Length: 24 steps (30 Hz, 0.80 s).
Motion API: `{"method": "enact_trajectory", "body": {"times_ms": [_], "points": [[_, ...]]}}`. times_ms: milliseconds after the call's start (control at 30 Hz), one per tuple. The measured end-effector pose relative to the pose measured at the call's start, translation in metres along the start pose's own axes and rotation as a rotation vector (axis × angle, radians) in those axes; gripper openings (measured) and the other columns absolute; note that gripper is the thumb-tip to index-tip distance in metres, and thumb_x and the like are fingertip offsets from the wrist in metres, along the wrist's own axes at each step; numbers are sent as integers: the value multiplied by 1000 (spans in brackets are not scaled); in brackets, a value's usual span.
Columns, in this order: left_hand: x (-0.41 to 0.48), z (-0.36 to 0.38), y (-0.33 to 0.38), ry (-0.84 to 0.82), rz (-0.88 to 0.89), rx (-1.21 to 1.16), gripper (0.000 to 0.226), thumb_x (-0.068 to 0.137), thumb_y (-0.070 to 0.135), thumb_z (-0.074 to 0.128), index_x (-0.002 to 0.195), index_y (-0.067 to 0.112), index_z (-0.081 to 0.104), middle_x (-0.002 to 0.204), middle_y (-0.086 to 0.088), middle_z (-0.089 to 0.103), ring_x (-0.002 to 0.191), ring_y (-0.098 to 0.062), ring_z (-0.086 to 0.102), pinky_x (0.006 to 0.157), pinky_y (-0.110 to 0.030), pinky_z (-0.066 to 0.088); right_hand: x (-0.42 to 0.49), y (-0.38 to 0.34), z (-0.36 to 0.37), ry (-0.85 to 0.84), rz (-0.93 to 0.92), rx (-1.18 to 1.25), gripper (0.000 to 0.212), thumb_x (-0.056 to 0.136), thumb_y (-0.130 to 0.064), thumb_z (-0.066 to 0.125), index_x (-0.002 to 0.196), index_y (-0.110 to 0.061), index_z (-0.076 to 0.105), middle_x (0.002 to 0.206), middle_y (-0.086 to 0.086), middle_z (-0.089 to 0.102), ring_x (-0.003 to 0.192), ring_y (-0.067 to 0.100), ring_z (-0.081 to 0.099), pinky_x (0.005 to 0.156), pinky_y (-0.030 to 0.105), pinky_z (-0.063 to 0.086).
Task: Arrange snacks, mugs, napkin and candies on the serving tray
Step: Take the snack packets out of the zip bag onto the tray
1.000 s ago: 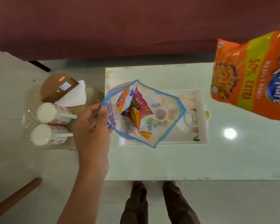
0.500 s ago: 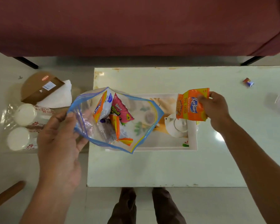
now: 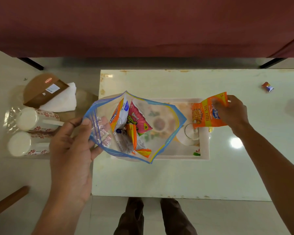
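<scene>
I'm looking straight down on a glossy white table (image 3: 159, 180) that fills the centre and right of the frame, a maroon sofa (image 3: 143, 26) across the top and pale floor tiles to the left. My left hand (image 3: 71, 153) pinches the rim of an open zip-lock bag (image 3: 170, 116) of snack packets, held above the white serving tray (image 3: 204, 150) at centre. My right hand (image 3: 234, 114) grips an orange Kurkure packet (image 3: 207, 112) over the tray's right end, above a white teapot (image 3: 188, 136). At left, on the floor, lie two floral mugs (image 3: 36, 119), white napkins (image 3: 61, 100) and a brown box (image 3: 41, 89). A wrapped candy (image 3: 267, 86) sits at the table's upper right
</scene>
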State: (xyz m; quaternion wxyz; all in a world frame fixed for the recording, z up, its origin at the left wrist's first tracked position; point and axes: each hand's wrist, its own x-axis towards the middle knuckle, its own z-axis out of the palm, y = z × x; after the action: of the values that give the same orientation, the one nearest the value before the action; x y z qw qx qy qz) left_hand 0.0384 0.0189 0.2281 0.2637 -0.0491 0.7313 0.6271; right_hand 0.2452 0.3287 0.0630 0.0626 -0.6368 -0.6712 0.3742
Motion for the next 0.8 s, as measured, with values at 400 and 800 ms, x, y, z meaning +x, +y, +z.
{"method": "enact_trajectory", "body": {"times_ms": [400,800], "points": [[-8,-3,-3,0,40,25,17,101,21,56,92,23,71,96,-5,79,91,-22,75,65,-26,60,-73,-51,-72,47,-47,627,17,93,-34,61,102,-22,69,107,-2,72,106,22,70,92,36,57],[-25,-5,-10,-58,74,53,22,103,24,54,105,27,75,98,1,80,93,-15,76,71,-31,62,-215,-168,2,-478,-526,-348,20,91,-34,62,96,-16,67,91,0,70,94,19,67,73,26,50]]}}
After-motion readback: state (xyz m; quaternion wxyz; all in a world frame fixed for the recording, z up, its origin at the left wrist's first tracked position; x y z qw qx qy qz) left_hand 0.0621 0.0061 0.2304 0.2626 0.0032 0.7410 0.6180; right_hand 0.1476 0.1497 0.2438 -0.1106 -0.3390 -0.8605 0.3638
